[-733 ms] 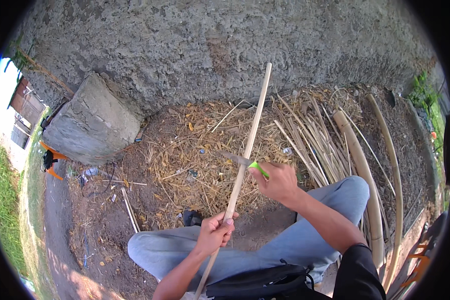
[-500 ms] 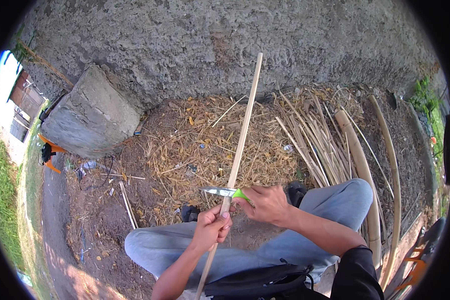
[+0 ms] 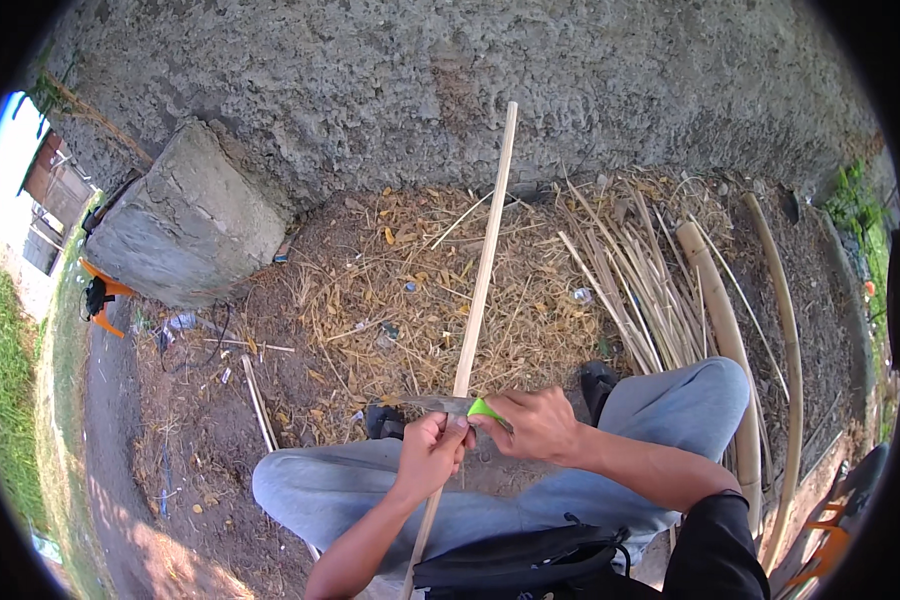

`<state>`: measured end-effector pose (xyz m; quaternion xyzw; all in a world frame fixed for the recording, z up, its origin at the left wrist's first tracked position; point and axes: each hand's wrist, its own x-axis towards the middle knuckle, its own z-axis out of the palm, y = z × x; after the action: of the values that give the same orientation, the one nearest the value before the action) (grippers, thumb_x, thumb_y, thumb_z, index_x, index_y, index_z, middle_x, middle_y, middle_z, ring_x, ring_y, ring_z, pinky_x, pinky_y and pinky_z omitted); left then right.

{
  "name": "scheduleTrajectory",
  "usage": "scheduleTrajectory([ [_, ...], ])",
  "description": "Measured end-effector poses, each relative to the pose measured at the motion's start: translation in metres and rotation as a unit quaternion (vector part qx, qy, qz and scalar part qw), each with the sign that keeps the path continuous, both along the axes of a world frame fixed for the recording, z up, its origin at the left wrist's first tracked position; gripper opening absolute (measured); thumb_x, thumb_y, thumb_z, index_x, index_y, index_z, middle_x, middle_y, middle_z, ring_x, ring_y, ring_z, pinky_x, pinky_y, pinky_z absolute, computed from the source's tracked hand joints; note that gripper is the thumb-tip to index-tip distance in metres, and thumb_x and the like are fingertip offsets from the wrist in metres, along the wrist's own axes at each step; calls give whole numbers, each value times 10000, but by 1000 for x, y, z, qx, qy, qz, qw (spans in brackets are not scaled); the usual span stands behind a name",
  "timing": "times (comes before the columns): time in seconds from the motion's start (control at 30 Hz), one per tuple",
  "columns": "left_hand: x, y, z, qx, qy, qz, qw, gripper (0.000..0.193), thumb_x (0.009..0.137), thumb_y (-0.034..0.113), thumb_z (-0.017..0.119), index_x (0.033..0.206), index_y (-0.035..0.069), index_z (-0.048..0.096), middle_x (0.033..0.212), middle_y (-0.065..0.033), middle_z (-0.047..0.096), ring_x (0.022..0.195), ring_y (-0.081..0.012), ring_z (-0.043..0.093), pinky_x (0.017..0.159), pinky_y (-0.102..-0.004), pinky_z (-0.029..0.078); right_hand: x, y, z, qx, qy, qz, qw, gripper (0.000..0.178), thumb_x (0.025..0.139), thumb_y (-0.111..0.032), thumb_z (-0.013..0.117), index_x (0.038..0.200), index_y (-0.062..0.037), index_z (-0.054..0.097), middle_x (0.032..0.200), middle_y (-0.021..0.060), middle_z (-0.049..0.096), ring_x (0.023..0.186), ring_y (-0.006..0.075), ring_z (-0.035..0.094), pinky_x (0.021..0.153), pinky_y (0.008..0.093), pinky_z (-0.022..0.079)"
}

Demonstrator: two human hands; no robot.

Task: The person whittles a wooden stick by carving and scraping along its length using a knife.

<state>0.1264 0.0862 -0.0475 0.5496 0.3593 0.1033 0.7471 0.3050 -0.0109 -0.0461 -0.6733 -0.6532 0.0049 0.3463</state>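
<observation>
A long, pale bamboo strip runs from below my lap up toward the wall. Around its lower part my left hand is closed, thumb on top near the blade. My right hand grips the bright green handle of a knife. The blade lies across the strip just above my left thumb, its tip pointing left. Fingers of the right hand cover most of the handle, and the two hands almost touch.
Bamboo strips lie heaped at the right beside a thick bamboo pole and a thinner pole. Shavings and dry leaves cover the ground. A concrete block stands at the left against the rough wall.
The knife blade has come down the strip toward my left thumb and turned so its face looks darker. The strip's far end has shifted slightly left.
</observation>
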Motion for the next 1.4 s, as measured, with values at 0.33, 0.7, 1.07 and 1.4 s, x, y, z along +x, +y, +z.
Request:
scheduleTrajectory([
  [0.33,12,-2,15,82,14,34,996,182,1031,178,544,938,34,603,701,20,561,503,-17,461,439,-203,367,9,14,-5,32,-15,-21,999,225,838,-307,751,865,-92,689,634,42,642,424,223,581,367,359,438],
  [0.7,15,-4,19,115,1,49,992,166,1028,147,534,928,30,596,694,23,558,514,-13,460,443,-204,367,9,16,3,42,-25,-30,998,274,871,-352,716,837,-87,660,595,57,617,430,232,595,353,364,431],
  [1.07,8,-10,17,138,14,43,989,129,1018,119,545,1037,22,627,696,31,551,538,-6,436,470,-199,347,1,7,11,31,-10,-39,999,209,858,-305,736,837,-104,687,622,43,636,439,229,596,364,365,434],
  [1.4,4,-11,8,170,9,35,985,134,1023,123,535,1042,17,614,700,30,549,554,-9,435,480,-204,333,3,8,9,45,-15,-34,998,224,856,-310,738,841,-93,688,620,51,641,432,242,594,360,370,432],
])
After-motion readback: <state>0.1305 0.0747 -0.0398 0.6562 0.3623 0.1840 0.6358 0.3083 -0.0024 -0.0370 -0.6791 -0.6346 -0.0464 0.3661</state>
